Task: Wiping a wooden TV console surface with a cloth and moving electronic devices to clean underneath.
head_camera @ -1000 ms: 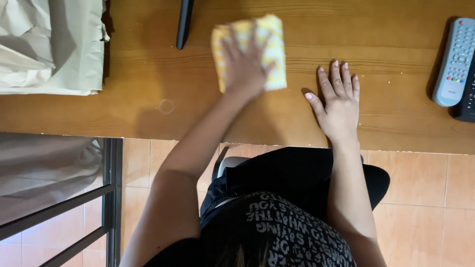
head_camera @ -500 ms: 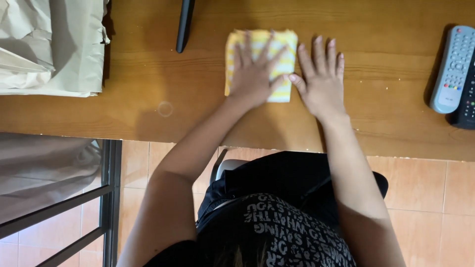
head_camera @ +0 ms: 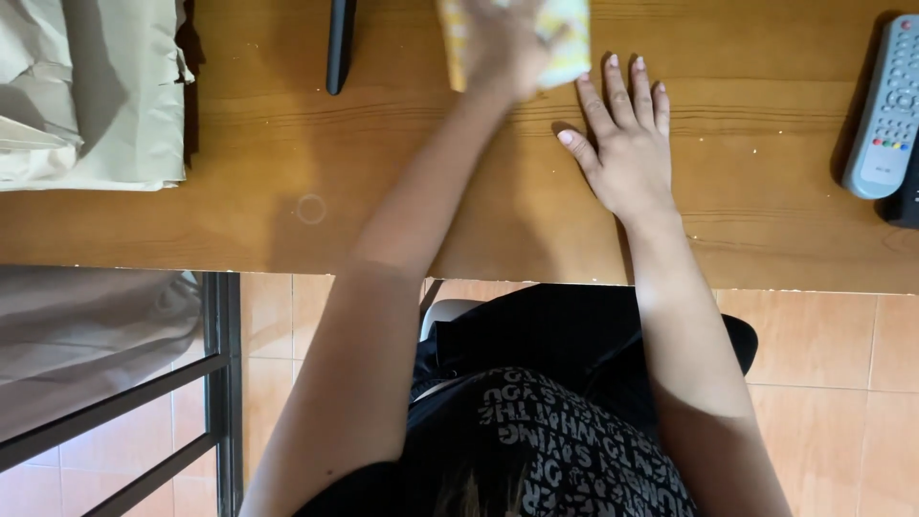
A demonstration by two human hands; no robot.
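Left fingers pressing yellow cloth (blurred, checked), right fingers spread flat on wooden desk

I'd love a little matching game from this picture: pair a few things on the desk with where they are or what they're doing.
Things:
1. cloth
2. remote
3. right hand
4. beige fabric

Places or states:
A. folded at the desk's far left
B. lying flat on the wood, fingers spread
C. at the desk's right edge
D. yellow, under the left hand

Pairs: 1-D, 2-C, 3-B, 4-A
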